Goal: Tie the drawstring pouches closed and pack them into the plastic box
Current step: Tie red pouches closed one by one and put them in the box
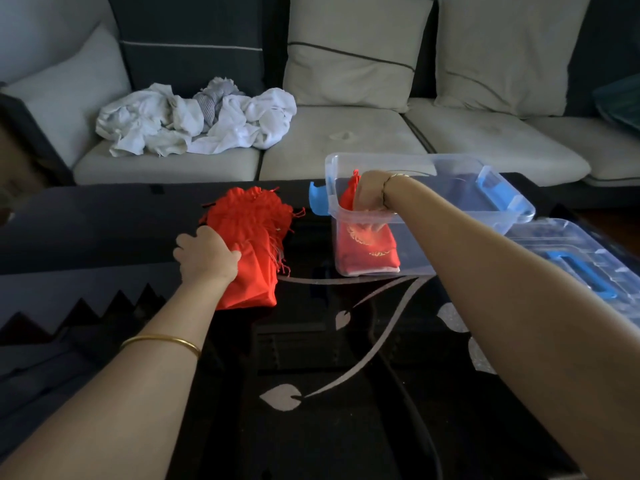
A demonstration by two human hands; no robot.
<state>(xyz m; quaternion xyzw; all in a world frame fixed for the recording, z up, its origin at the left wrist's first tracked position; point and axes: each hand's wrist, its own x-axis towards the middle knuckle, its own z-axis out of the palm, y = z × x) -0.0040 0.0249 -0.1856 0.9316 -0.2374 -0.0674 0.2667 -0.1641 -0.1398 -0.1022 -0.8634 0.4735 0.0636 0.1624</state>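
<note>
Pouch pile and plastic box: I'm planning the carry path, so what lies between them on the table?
In the head view, only bare dark table lies there; a blue latch on the plastic box juts toward the pouch pile.

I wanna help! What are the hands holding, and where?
Right hand grips a red pouch near its top, in the box. Left hand grips the pouch pile at its side.

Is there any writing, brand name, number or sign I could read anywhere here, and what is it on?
No text can be read anywhere in this view.
Gold print on the red pouch inside the plastic box: too blurred to tell writing from ornament.
Pile of red pouches, box lid, table: no lettering shows.
</note>
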